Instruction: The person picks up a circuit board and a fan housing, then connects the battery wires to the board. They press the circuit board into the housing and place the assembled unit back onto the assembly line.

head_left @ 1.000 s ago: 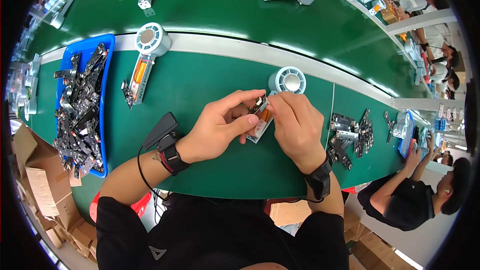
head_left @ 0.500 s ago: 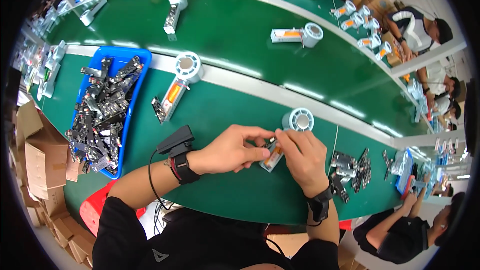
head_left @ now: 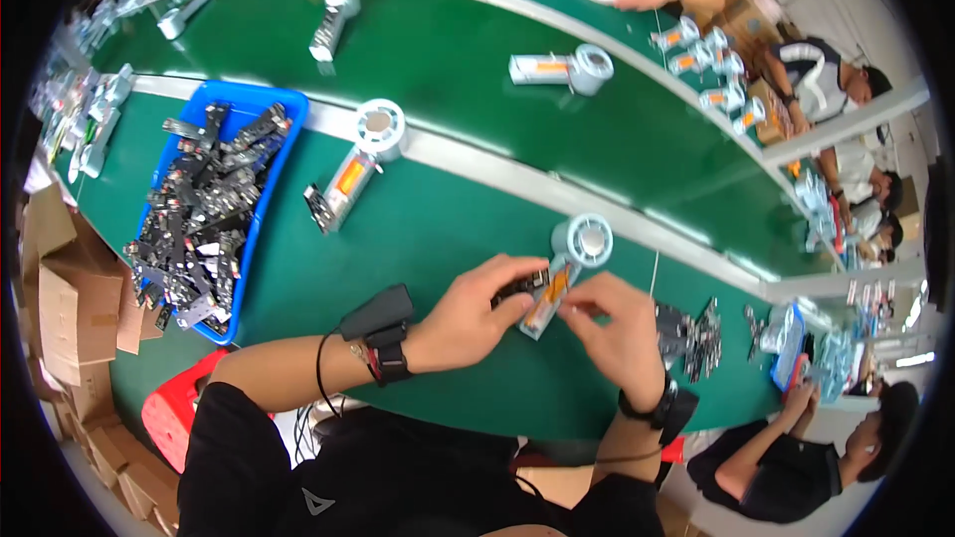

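My left hand (head_left: 476, 314) and my right hand (head_left: 619, 327) both hold a small white assembly (head_left: 565, 267) with a round fan-like end and an orange strip along its body. It lies on the green table (head_left: 428, 239). The left fingers pinch a dark part against its near end. The right fingers grip its side close to the orange strip. A black band with a dark device sits on my left wrist, and a black watch on my right wrist.
A blue bin (head_left: 209, 201) of dark metal parts stands at the left. A second white assembly (head_left: 353, 165) lies beside it. A pile of dark parts (head_left: 691, 336) lies right of my hands. Further assemblies sit on the far belt. Cardboard boxes (head_left: 70, 303) and other workers surround the table.
The view has shifted, so the hands and assembly now sit lower and more to the right. Both hands still hold the same assembly, fingers slightly rearranged.
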A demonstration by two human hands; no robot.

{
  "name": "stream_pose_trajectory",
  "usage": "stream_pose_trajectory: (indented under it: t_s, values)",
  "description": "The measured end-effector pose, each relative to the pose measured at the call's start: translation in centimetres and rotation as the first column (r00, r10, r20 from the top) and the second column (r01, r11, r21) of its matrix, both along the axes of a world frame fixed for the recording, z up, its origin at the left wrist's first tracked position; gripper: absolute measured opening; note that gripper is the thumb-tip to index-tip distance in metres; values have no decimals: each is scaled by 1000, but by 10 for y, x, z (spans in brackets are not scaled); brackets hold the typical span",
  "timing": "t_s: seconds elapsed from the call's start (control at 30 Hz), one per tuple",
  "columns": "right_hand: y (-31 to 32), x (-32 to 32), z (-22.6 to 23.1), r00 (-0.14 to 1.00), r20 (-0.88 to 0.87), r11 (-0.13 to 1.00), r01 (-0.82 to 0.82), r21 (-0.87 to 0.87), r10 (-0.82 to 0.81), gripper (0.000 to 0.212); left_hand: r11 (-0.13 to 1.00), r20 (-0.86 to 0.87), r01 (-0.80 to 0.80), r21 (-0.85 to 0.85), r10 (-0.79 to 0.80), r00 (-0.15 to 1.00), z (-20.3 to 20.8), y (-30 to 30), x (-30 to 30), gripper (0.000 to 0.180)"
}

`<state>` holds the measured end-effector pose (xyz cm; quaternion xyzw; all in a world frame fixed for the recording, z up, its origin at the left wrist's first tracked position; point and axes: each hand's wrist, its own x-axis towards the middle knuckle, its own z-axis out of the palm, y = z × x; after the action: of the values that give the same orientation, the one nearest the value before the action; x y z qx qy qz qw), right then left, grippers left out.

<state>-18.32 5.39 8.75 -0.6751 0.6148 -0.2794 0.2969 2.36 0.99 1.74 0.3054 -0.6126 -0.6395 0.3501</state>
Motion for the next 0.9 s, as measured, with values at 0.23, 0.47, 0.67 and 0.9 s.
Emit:
stream_pose_trajectory:
  t_s: [0.23,0.47,0.67,0.9]
  values:
    - [-18,-9,-22,910,403,994,113,-10,-100,16,996,60,-22,-90,27,998,-1,-12,1,41]
    - [-15,4,-37,998,7,930,58,-363,-59,12,974,128,12,-227,18,992,2,-16,1,43]
    - [-20,4,-33,973,-229,827,-126,-548,-3,16,954,109,13,-298,20,994,-3,-21,-1,44]
    - [-23,1,-35,958,-287,767,-189,-613,7,20,942,101,-7,-335,44,994,-3,-24,-3,42]
